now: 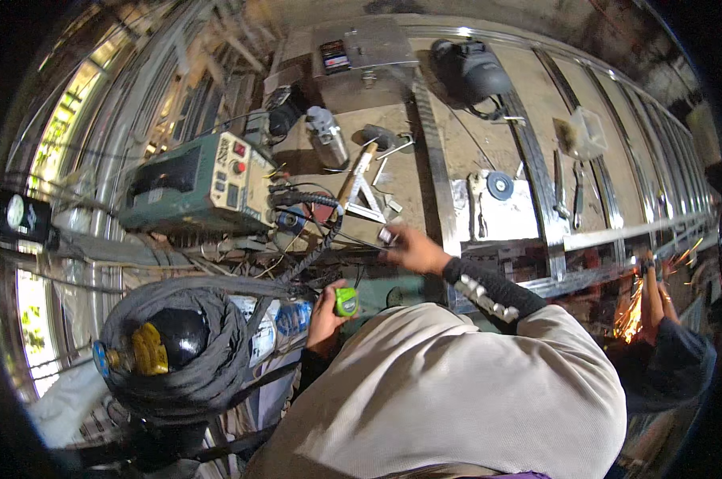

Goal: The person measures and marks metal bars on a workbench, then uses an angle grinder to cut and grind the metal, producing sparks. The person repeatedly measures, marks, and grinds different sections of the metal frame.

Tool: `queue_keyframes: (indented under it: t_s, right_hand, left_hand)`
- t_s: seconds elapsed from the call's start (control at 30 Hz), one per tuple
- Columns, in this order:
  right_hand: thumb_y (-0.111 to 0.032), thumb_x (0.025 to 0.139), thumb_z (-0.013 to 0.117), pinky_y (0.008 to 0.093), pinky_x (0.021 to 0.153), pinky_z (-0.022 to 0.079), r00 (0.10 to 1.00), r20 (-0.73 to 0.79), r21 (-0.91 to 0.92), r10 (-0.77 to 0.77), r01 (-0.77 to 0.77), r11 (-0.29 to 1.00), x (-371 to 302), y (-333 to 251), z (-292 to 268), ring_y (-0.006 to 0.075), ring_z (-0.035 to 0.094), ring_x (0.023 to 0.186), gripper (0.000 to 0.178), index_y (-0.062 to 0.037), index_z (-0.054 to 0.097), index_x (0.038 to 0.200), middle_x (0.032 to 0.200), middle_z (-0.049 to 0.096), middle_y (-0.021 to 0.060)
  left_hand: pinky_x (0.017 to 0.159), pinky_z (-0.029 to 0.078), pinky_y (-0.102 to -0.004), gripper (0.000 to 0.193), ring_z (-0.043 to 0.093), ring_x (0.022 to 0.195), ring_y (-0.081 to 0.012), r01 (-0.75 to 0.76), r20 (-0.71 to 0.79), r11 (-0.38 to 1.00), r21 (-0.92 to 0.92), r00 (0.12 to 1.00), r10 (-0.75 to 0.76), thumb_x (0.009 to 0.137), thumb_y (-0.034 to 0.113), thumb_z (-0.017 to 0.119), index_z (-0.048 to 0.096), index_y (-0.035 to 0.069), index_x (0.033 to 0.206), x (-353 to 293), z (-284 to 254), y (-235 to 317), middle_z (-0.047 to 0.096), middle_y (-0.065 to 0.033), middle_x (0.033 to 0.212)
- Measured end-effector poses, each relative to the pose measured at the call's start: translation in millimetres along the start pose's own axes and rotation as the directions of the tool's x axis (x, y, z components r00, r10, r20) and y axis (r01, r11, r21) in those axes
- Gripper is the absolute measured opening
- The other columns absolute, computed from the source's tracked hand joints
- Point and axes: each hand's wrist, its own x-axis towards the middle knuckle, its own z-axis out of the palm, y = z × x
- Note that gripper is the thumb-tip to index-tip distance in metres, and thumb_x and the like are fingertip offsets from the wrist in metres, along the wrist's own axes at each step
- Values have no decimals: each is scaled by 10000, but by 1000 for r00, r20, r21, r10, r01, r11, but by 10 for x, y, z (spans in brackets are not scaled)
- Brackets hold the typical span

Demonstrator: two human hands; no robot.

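Gripping a bright-green, rounded tape measure [346, 302], the L hand [323, 319] is curling its fingers round the case, just L of the torso in the light-grey shirt [464, 391] & on the near side of the counter [546, 104]. R hand [417, 251] is holding its fingers narrow, pinching a small silvery piece [386, 236] nr the counter's front edge; exact shape is staying too small to tell. A row of small, shiny silver blocks [482, 294] is lying along the black R sleeve [528, 307].

Just beyond the R hand, a flat, silvery metal triangle [367, 195] is resting on the counter. Farther back, a steel bottle w/ grey cap [327, 140] is standing nr a boxy silver metal case [369, 68]. To the L, a green-and-cream boxy machine w/ red knob [205, 180] is sitting w/ thick black cables [313, 198] running off its front.

On the R half, long dark steel bars [437, 168] are lying across the counter; btwn two of them a round blue-grey disc [500, 186] is resting on a white sheet [508, 223]. A black welding helmet [484, 72] is sitting nr the back, & a clear plastic tub [591, 132] is standing farther R.

Lower L, a dark coiled wrap [233, 351] is circling a black cylinder top w/ yellow fitting [187, 331]. Far R, orange sparks [629, 315] are spraying beside another person's arm [656, 299].
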Motion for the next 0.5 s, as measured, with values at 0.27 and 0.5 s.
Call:
queue_keyframes:
  t_s: [0.27, 0.5]
  right_hand:
    - [-552, 810, 817, 476, 931, 531, 946, -183, -259, -269, 217, 941, -1000, -215, -30, 447, 640, 1125, 870, 20, 522, 1395, 1229, 627, 270]
    - [-423, 821, 832, 464, 858, 536, 889, -409, -189, -206, 138, 972, -1910, -102, -417, 426, 655, 1013, 771, 14, 568, 1397, 1101, 645, 236]
  left_hand:
    - [847, 595, -365, 240, 661, 1076, -165, 169, 236, 985, 37, 956, -173, 1114, 327, 496, 564, 126, 1227, 615, 1311, 249, 635, -10, 1147]
    - [828, 629, -384, 315, 702, 1073, -206, 49, 482, 910, 412, 836, -263, 1077, 276, 584, 533, 75, 1314, 924, 2097, 186, 652, -71, 1236]
